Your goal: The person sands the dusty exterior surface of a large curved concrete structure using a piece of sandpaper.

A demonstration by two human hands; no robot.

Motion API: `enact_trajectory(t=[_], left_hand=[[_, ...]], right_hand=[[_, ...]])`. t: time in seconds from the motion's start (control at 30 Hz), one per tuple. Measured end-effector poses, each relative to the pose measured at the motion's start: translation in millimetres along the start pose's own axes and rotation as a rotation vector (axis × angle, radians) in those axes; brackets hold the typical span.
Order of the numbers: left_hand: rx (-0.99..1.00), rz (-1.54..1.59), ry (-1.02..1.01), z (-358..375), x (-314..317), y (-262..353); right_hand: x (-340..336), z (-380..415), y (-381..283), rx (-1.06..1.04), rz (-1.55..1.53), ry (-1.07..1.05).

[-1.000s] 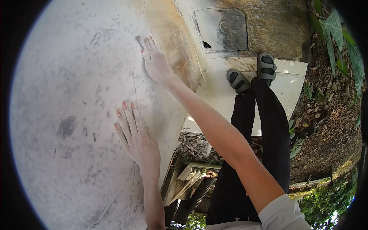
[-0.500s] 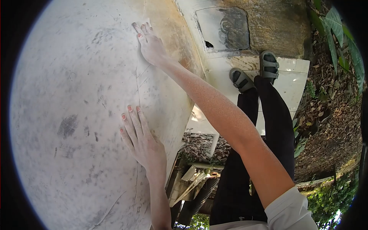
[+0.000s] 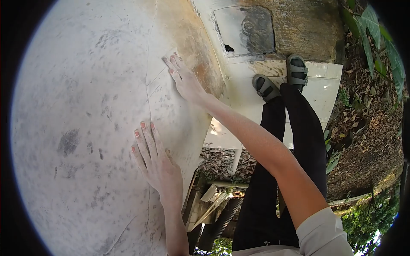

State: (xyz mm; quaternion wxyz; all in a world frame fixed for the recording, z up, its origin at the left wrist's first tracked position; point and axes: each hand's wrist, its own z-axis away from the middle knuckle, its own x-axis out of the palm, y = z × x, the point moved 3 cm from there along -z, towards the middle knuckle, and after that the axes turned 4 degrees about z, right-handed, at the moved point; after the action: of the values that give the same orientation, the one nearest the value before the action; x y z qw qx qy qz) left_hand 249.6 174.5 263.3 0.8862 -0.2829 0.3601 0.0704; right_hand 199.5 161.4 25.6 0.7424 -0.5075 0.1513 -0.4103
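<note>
My right hand [image 3: 188,81] presses down on a large pale, dust-covered surface [image 3: 77,98]. Its fingers are bunched over what looks like a thin pale sheet [image 3: 174,50], of which only a small edge shows beyond the fingertips. Nearer my body, my left hand [image 3: 160,166] lies flat on the same surface, fingers stretched and slightly apart, holding nothing. Whitish powder coats both hands and forearms. A thin crack [image 3: 148,100] runs along the surface past the left fingertips. Brown staining [image 3: 205,72] marks the edge beyond my right hand.
My sandalled feet stand on a pale ledge [image 3: 314,102]. Near them is a square panel [image 3: 245,32] with a dark hole at its corner. Leaf litter [image 3: 358,141] and plants [image 3: 371,25] lie to the right. Planks and a ribbed pipe [image 3: 228,215] are below the surface's edge.
My right hand has slid along the surface, back toward my body and to the right, its elbow bending more. The left hand stays nearly in place. The view has shifted slightly.
</note>
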Motion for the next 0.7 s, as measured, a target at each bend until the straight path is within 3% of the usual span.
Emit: enact_trajectory(t=[0.07, 0.17, 0.27, 0.4, 0.5, 0.7], left_hand=[[-0.007, -0.035, -0.024, -0.3, 1.8, 0.2], [-0.018, -0.055, -0.048, 1.1, 3.4, 0.5], [-0.004, -0.043, -0.004, 6.1, 1.3, 5.4], [0.036, -0.035, 0.03, 7.1, 1.8, 11.1], [0.038, -0.018, -0.009, 18.6, 3.7, 5.0], [0.022, 0.046, -0.059, 35.6, 6.8, -2.0]], right_hand=[[-2.4, -46.3, -21.8, -0.073, 0.048, 0.005], [9.2, -42.0, -14.5, -0.032, -0.052, 0.097], [17.1, 50.4, 32.0, 0.056, -0.026, 0.044], [33.5, 199.9, 83.2, 0.378, 0.059, -0.149], [52.1, 185.5, 88.2, 0.433, -0.047, 0.026], [20.8, 34.0, -5.4, 0.08, -0.058, 0.068]])
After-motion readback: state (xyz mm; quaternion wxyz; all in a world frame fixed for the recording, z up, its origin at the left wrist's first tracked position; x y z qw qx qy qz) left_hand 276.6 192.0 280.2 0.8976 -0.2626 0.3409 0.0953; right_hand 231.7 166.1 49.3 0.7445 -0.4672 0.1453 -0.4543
